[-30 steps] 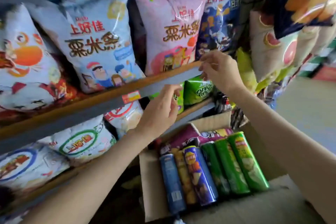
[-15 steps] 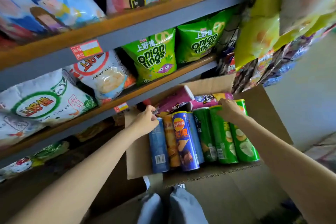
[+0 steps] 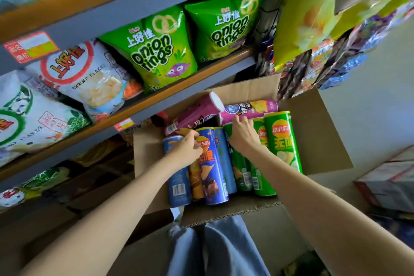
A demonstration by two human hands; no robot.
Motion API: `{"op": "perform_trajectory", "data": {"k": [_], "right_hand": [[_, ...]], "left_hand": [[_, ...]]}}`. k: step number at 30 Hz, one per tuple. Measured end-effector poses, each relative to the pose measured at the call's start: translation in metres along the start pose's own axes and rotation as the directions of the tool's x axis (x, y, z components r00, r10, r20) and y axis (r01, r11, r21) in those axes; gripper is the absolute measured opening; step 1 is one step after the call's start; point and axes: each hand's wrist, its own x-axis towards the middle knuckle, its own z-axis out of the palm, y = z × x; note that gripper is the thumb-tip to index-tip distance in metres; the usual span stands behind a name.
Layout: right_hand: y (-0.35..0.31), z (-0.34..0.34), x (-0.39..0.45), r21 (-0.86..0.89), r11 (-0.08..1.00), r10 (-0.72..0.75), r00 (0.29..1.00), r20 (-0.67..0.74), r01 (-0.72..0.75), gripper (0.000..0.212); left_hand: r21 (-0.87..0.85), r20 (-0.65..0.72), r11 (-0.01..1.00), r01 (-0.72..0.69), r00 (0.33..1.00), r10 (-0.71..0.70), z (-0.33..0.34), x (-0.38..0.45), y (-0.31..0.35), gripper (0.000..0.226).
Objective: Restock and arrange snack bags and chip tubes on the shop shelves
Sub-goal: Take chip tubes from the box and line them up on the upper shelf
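The chip tubes point(image 3: 215, 159) lie side by side in the open cardboard box point(image 3: 318, 136) at the frame's centre, blue ones at 9 o'clock in the row, green ones at 3 o'clock, two purple tubes point(image 3: 224, 111) lying crosswise at the box's 12 o'clock end. The left hand point(image 3: 187, 149) rests over the top end of a blue tube point(image 3: 211, 163), fingers curled at its rim; whether the grip is closed cannot be told. The right hand point(image 3: 243, 136) lies on the green tubes point(image 3: 280, 141), fingertips touching the crosswise purple tube, fingers bent but no firm hold shown.

Change noted: a second ago both hands were up at the shelf edge point(image 3: 156, 101); they have since come down into the box. Judgement: shelf adjustment is finished for now and tube picking is beginning. Onion ring bags point(image 3: 156, 51) and shrimp flake bags point(image 3: 85, 74) stand on the shelf at 11 o'clock of the box.
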Motion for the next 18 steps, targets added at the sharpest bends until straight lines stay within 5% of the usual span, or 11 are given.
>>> {"op": "perform_trajectory", "data": {"k": [4, 7, 12, 18], "right_hand": [[0.023, -0.027, 0.001, -0.123, 0.992, -0.019, 0.974, -0.224, -0.009, 0.057], [0.059, -0.05, 0.001, -0.067, 0.984, 0.136, 0.942, -0.306, -0.164, 0.064], [0.096, -0.028, -0.016, 0.231, 0.865, 0.442, 0.894, 0.071, -0.446, 0.098], [0.097, -0.021, -0.031, 0.26, 0.864, 0.435, 0.899, 0.046, -0.431, 0.095]], "left_hand": [[-0.05, 0.021, 0.999, -0.008, 1.0, 0.009, 0.002, 0.005, 0.017, 0.033], [-0.024, 0.008, 0.999, -0.028, 1.0, 0.028, 0.007, 0.008, 0.039, 0.033], [0.088, 0.11, 0.986, -0.144, 0.985, 0.134, 0.03, -0.005, 0.069, 0.038], [0.04, 0.208, 0.985, -0.169, 0.965, 0.157, 0.039, -0.013, 0.065, 0.043]]}}
